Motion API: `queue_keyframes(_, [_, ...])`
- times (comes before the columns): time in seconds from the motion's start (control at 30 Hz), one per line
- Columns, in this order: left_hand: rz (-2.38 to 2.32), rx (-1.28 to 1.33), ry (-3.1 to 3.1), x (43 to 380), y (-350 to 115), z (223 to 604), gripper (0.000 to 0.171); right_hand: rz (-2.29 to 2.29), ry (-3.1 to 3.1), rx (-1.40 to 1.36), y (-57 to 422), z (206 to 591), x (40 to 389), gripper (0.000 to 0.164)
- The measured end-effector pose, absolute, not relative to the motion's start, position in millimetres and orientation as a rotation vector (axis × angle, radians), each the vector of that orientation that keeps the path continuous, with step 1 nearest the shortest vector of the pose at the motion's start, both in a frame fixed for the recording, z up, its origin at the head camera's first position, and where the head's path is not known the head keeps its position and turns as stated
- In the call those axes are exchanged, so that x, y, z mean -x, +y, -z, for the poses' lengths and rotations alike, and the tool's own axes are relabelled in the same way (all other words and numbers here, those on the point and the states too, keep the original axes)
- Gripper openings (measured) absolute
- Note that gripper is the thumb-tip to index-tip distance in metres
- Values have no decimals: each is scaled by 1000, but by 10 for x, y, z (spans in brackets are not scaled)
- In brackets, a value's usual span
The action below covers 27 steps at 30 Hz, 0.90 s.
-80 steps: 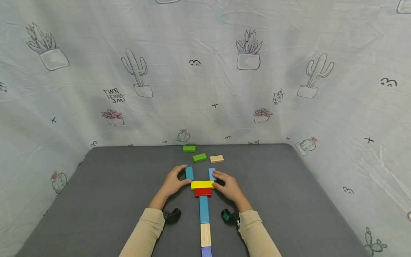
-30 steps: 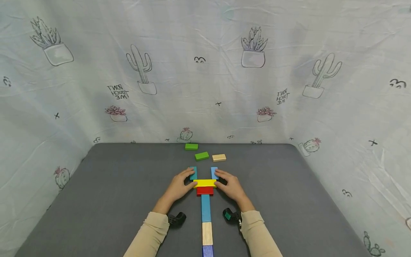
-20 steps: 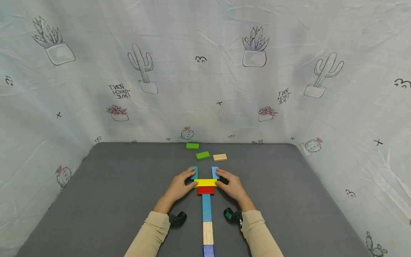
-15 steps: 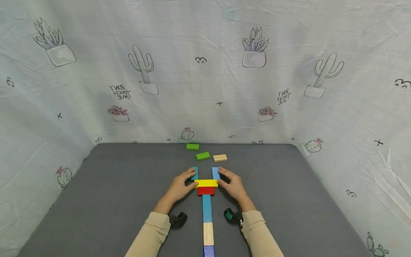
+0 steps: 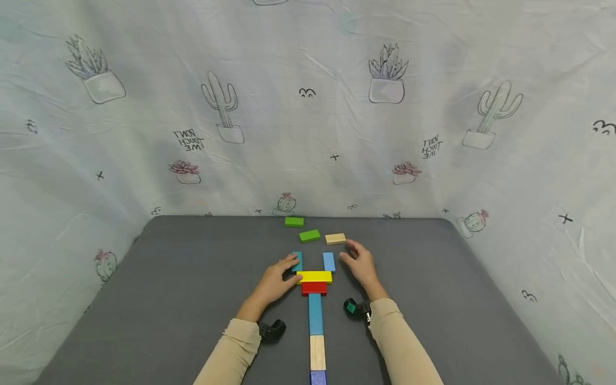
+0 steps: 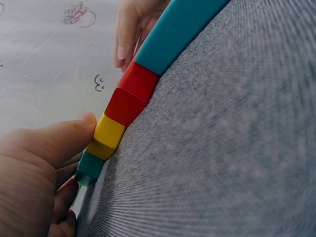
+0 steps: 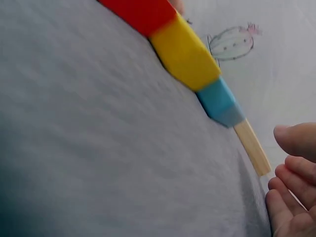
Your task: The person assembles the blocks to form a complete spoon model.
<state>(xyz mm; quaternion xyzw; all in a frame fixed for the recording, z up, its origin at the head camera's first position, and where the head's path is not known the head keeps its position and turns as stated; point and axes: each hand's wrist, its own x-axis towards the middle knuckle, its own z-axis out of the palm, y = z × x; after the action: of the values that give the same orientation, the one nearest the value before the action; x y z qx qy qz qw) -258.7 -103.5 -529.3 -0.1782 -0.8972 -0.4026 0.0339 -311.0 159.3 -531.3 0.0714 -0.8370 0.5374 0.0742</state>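
On the grey tabletop lies a figure of wooden blocks. My left hand [image 5: 274, 280] rests at its left side, thumb on the end of the yellow block [image 5: 314, 277] and fingers against the teal block [image 5: 299, 263]. Across from it is a light blue block [image 5: 329, 261], which nothing touches. My right hand [image 5: 363, 267] holds nothing; its fingertips are close to the right end of a plain wooden block [image 5: 335, 239]. In the right wrist view the thumb and fingers stand apart beside that plain block [image 7: 253, 148]. Below the yellow block sits a red block [image 5: 314, 289].
From the red block a line runs toward me: a blue block [image 5: 315, 314], a plain wood block [image 5: 317, 353] and a violet block [image 5: 318, 377]. Two green blocks, one nearer [image 5: 309, 236] and one farther [image 5: 294, 222], lie toward the back edge. A printed cloth [image 5: 308, 128] hangs behind.
My right hand has left the light blue block and moved away and right, toward the plain wooden block. The left hand has come in against the teal and yellow blocks and stays there.
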Motion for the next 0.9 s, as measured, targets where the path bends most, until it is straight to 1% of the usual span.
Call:
queue_keyframes(0.2, [1263, 537, -2765, 2605, -1032, 5278, 55, -1620, -2584, -160, 1640, 5283, 3307, 50])
queue_keyframes(0.4, [1291, 530, -2764, 2614, -1043, 5268, 55, -1541, -2708, -155, 1627, 5247, 3491, 51])
queue_keyframes(0.67, [1289, 546, -2759, 2602, -1035, 5310, 55, -1437, -2818, -200, 1631, 5246, 3611, 50])
queue_keyframes(0.9, [1290, 522, -2764, 2614, -1040, 5264, 54, -1350, -2845, -249, 1610, 5223, 3708, 47])
